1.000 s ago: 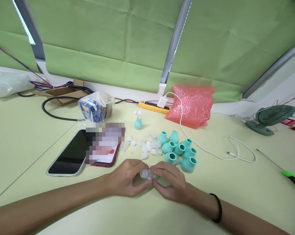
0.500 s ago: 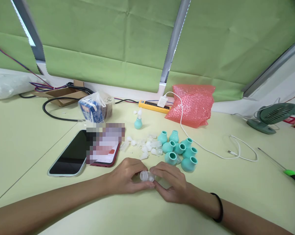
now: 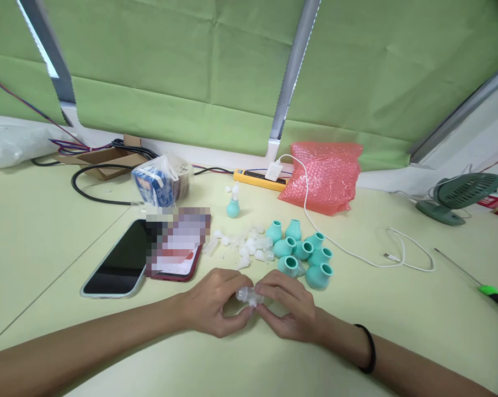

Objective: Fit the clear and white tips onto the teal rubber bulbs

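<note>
A small clear plastic tube (image 3: 244,294) lies sideways between my two hands, with a whitish nub on its near side. My left hand (image 3: 218,300) grips its left part, the thumb under it by the nub. From the other side my right hand (image 3: 288,306) pinches the right end with thumb and fingers; a black band circles that wrist. Beyond the hands lie loose white and clear plastic pieces (image 3: 249,245). Several teal rubber bulbs (image 3: 304,250) with open necks stand beside them to the right. Farther back, one teal bulb (image 3: 233,208) stands upright with a clear tip fitted.
Two phones, a dark-screened one (image 3: 116,262) and a red-cased one (image 3: 180,248), lie to the left. Behind are a bagged blue package (image 3: 153,184), a yellow power strip (image 3: 252,180) and a pink bubble-wrap bag (image 3: 325,176). A white cable (image 3: 356,263), screwdriver (image 3: 486,286) and green fan (image 3: 459,193) lie right.
The tube has turned slightly between my fingers, so more of its length and the nub show. My left thumb has shifted a little left, and both hands stay in nearly the same place.
</note>
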Demonstrator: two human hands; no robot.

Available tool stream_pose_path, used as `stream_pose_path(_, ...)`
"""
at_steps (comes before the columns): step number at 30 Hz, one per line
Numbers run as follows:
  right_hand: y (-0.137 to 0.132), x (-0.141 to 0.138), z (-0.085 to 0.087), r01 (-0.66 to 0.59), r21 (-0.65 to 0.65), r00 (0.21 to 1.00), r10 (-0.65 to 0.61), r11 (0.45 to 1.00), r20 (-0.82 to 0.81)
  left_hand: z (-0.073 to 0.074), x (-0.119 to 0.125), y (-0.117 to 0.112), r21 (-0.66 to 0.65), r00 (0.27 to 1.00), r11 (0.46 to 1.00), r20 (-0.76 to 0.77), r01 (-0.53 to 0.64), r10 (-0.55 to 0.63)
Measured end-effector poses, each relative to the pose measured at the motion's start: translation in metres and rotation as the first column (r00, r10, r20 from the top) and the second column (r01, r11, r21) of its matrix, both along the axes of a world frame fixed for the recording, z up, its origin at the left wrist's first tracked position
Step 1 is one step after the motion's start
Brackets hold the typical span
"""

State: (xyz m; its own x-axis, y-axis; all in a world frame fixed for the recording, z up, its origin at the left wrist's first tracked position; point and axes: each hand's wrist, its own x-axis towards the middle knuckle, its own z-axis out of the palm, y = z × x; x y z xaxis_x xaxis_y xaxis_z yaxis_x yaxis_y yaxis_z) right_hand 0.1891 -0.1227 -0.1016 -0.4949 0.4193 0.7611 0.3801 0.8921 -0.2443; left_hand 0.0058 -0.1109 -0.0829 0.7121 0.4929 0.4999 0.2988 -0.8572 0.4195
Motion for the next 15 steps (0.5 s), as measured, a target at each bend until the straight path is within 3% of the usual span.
stream_pose_path(10,0.0002,0.0014,-0.0036,0.009,-0.006,0.999,-0.009,1.0,0.041,0.0054,-0.0015,0.0012,-0.126,0.998,0.992,-0.057,0.02,-0.027)
stream_pose_path(15,-0.0013,0.0004,0.0029,-0.034,0.005,0.999,0.034,0.999,0.007,0.0025,-0.0013,0.0,-0.044,1.0,0.999,-0.001,0.008,-0.008)
